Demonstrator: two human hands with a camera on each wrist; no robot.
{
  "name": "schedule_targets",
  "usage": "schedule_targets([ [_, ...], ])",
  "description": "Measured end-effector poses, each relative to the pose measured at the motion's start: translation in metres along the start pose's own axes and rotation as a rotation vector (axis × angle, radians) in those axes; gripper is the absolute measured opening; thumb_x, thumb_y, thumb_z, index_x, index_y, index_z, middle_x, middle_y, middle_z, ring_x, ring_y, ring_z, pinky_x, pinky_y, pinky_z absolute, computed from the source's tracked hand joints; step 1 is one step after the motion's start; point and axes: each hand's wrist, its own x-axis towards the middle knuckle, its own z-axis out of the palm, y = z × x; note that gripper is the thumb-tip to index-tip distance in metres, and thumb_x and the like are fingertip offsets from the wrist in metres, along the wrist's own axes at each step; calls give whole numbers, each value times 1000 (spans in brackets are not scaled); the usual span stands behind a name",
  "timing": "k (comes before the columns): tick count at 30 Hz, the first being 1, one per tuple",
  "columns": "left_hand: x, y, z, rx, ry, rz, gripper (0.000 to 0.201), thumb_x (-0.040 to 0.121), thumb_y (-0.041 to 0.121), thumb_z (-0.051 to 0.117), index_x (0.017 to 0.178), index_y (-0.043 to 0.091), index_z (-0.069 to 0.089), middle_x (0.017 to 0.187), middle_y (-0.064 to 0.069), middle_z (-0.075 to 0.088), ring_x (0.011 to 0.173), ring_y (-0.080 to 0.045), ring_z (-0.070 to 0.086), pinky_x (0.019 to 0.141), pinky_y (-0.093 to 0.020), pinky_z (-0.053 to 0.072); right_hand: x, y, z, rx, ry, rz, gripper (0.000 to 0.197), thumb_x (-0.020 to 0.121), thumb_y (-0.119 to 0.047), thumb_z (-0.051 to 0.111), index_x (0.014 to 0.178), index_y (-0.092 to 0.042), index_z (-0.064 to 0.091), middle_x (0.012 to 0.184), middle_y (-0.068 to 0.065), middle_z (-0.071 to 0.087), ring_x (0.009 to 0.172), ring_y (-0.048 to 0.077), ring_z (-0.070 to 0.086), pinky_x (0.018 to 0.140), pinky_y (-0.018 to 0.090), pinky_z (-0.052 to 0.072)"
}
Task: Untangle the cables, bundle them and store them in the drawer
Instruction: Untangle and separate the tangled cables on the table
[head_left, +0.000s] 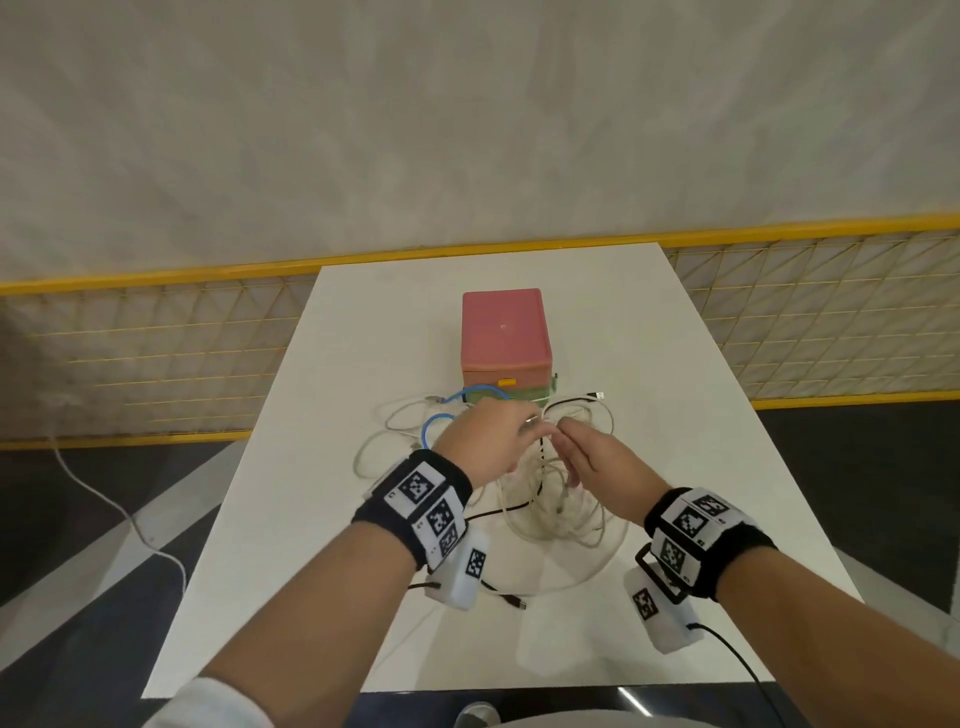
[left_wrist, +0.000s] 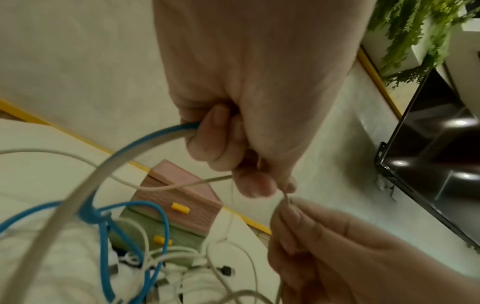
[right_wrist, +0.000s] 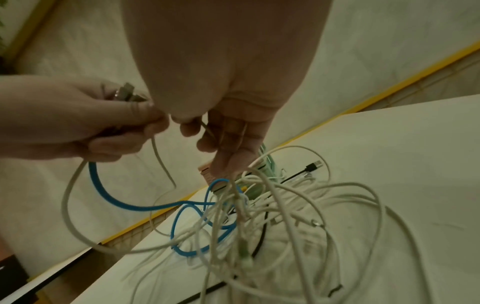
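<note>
A tangle of white cables, a blue cable and a black cable lies on the white table in front of a pink and green drawer box. My left hand is raised over the tangle and grips the blue cable and a thick white cable in its curled fingers, with a metal plug in its grasp. My right hand meets it fingertip to fingertip and pinches a thin white cable.
The drawer box has yellow handles and looks closed. A black plug lies near my left wrist. A yellow-framed mesh fence runs behind the table. A white cord trails on the dark floor at the left.
</note>
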Motion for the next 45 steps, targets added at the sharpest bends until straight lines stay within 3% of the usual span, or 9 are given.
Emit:
schedule_targets([
  [4,5,-10,-37,8,230,-57,30,98,45,47,95,19,63,58,-2,62,57,-22,63,61,-32,51,-4,14,0,31,-16,103,29,101,-27,31,78,-13,43,73,1,53,63,26,60,70,38,49],
  [9,-1,-6,-32,-110,99,-63,28,99,42,47,121,28,57,59,4,63,49,-6,61,61,-24,44,3,1,-2,-8,27,6,27,100,-25,36,76,-19,46,79,-1,53,60,13,55,65,29,45],
  [14,-5,-9,-13,5,-80,-105,37,99,46,44,80,16,54,53,0,62,51,-16,54,57,-29,44,11,-10,-6,-121,-8,-50,21,96,-25,49,87,-14,65,79,-13,43,61,1,48,65,20,39],
  [17,-8,-16,-21,2,-42,-142,38,98,46,46,90,12,59,57,3,56,53,-16,56,59,-31,44,21,-25,-12,-75,-96,-34,20,96,-23,49,82,-17,62,68,-9,58,59,10,60,64,32,50],
  [19,-7,-24,-31,-48,125,-156,31,97,45,48,114,20,57,71,1,64,66,-21,62,63,-31,48,36,-34,-14,-41,-16,-112,19,94,-12,49,108,-16,61,94,1,69,81,18,65,77,34,51],
  [23,-12,-40,-51,-233,452,-120,64,96,43,52,148,34,17,78,-6,68,81,-25,67,79,-36,53,64,-57,-8,141,-49,-125,79,92,0,44,149,-33,1,153,7,32,128,20,47,106,34,42],
  [28,-25,-52,-44,-250,482,-33,19,103,33,36,117,24,47,59,6,41,54,-12,43,63,-40,43,46,-54,31,-118,-244,-226,27,87,1,49,104,-12,67,101,0,63,96,15,60,85,23,42],
  [39,-65,-76,8,-319,325,-165,28,101,37,44,73,29,41,57,4,41,59,-15,41,67,-41,44,21,-14,112,-343,-579,-68,48,85,5,41,126,-16,55,140,4,39,122,23,49,102,33,40],
  [45,-75,-78,18,-387,310,-251,34,100,41,44,80,14,49,60,4,43,62,-16,44,66,-35,41,31,-21,121,-440,-532,-44,28,88,-9,55,116,-8,54,119,12,48,100,30,57,85,36,43],
])
